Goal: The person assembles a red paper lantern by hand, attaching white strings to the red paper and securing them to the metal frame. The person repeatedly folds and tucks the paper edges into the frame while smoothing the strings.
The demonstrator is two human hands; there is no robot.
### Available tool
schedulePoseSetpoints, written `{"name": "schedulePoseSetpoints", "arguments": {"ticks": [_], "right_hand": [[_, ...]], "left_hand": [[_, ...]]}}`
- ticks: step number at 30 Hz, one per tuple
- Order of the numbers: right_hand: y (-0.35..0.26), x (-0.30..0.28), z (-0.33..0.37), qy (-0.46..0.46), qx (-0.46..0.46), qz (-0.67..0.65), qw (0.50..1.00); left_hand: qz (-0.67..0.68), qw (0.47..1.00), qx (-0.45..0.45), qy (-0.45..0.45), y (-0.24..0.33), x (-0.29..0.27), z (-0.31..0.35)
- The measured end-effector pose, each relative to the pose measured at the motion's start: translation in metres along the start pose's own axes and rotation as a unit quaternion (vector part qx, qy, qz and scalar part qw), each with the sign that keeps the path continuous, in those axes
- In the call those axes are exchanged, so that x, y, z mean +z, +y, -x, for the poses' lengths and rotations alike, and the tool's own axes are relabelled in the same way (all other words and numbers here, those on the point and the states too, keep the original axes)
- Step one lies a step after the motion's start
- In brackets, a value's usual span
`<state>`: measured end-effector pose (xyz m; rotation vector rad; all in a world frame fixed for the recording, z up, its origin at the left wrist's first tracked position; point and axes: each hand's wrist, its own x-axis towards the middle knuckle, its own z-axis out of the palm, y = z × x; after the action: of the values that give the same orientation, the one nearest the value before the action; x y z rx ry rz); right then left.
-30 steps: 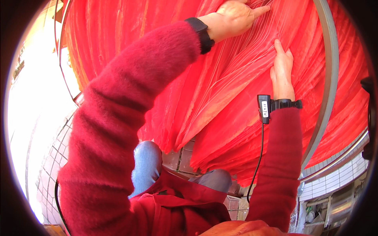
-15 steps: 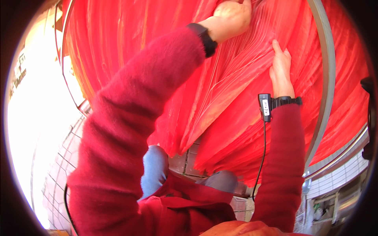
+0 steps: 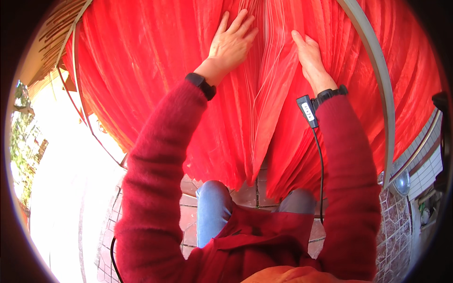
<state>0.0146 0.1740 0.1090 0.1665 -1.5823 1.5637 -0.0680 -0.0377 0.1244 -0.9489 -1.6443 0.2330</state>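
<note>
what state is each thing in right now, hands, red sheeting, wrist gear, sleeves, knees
left hand: open, fingers spread against the sheeting
right hand: thumb extended, other fingers partly hidden, grip unclear
red sheeting: gathered in long folds, parted near the knees
left wristband: fastened
right wristband: fastened
cable: attached to the black wrist box, hanging
sleeves: down, left one wrinkled
knees: apart

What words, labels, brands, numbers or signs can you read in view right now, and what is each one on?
White label on the black device by the right hand: dark marks, too small and blurred to read.
No other lettering can be made out, including on the pleated red material.
</note>
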Motion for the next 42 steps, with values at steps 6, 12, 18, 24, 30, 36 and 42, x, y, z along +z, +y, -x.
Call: {"name": "schedulePoseSetpoints", "arguments": {"ticks": [6,12,18,24,30,36,42], "right_hand": [[0.001,-0.006,0.001,0.026,0.017,0.006,0.999],[0.000,-0.010,0.014,0.052,0.038,0.056,0.996],[0.003,-0.020,0.028,-0.020,0.067,0.077,0.995],[-0.015,-0.005,0.060,0.027,-0.133,0.144,0.980],[-0.057,0.046,0.078,-0.019,-0.421,0.144,0.896],[-0.045,0.076,0.058,-0.160,-0.448,0.347,0.808],[-0.024,0.035,0.017,-0.095,-0.456,0.596,0.654]], "left_hand": [[0.009,1.000,-0.012,-0.008,-0.001,-0.002,0.008],[-0.015,0.999,-0.023,-0.033,0.003,-0.006,0.009],[-0.005,1.000,-0.027,0.002,0.018,-0.007,0.010],[0.009,1.000,-0.024,-0.006,0.030,-0.008,0.011],[0.012,1.000,-0.021,-0.014,0.032,-0.004,0.014],[0.011,0.999,-0.037,0.011,0.040,0.001,0.010],[0.056,0.998,-0.038,0.004,0.028,0.000,0.016]]}}
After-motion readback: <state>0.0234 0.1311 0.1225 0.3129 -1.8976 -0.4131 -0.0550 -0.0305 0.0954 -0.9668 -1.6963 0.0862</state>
